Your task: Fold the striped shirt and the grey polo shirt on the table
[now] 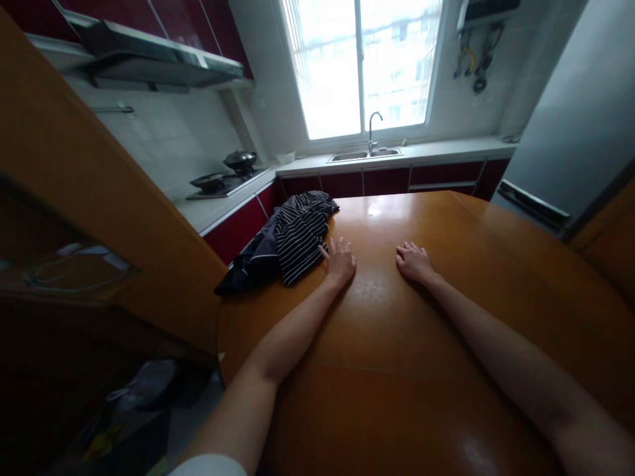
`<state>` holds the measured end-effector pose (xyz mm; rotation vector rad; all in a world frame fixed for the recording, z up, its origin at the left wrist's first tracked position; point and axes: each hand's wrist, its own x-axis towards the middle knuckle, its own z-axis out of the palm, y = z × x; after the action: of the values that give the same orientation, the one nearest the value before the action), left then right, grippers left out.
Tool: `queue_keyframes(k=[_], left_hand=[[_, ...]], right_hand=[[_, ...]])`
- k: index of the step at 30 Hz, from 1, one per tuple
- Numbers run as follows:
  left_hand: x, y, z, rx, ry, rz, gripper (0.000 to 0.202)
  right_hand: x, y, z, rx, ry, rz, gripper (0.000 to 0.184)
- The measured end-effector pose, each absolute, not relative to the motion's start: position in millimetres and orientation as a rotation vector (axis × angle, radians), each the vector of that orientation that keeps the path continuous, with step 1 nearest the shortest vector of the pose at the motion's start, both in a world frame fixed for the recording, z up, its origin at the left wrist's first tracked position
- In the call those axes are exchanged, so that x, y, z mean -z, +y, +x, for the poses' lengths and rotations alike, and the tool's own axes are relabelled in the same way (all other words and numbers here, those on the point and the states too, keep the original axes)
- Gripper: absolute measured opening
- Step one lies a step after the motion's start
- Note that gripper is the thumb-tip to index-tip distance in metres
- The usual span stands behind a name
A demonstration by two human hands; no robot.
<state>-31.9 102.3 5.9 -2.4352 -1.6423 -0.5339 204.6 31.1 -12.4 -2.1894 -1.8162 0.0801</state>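
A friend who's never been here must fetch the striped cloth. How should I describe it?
Start at the wooden table, at its edge on the stove side. A pile of fabric lies there, by the left hand. The striped cloth is the part nearer that hand, set apart by thin white stripes on black from the plainer dark cloth beside it.
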Motion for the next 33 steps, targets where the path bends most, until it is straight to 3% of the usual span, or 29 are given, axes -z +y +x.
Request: queue_keyframes(k=[8, 14, 20, 24, 27, 29, 33], left_hand=[[-21, 120, -109, 0.545, -1.988, -2.258, 0.052], [-26, 117, -83, 0.543, -1.773, -2.592, 0.046], [-11, 56, -27, 0.61, -1.313, -2.973, 0.039], [-9, 9, -3, 0.708, -0.578, -3.27, 0.044], [-20, -9, -1, 0.756, -0.151, -3.3, 0.036], [-27, -6, -5, 0.89, -0.191, -3.236, 0.03], [-27, 32, -15, 1.077, -0.829, -2.952, 0.032]], right_hand=[[18, 36, 207, -0.063, -1.811, -2.187, 0.048], [21, 35, 209, -0.075, -1.792, -2.155, 0.046], [22, 47, 216, -0.277, -1.511, -1.831, 0.042], [21, 55, 221, -0.414, -1.216, -1.547, 0.05], [21, 56, 222, -0.399, -1.185, -1.536, 0.049], [21, 55, 222, -0.336, -1.235, -1.607, 0.047], [18, 49, 216, -0.153, -1.376, -1.849, 0.05]])
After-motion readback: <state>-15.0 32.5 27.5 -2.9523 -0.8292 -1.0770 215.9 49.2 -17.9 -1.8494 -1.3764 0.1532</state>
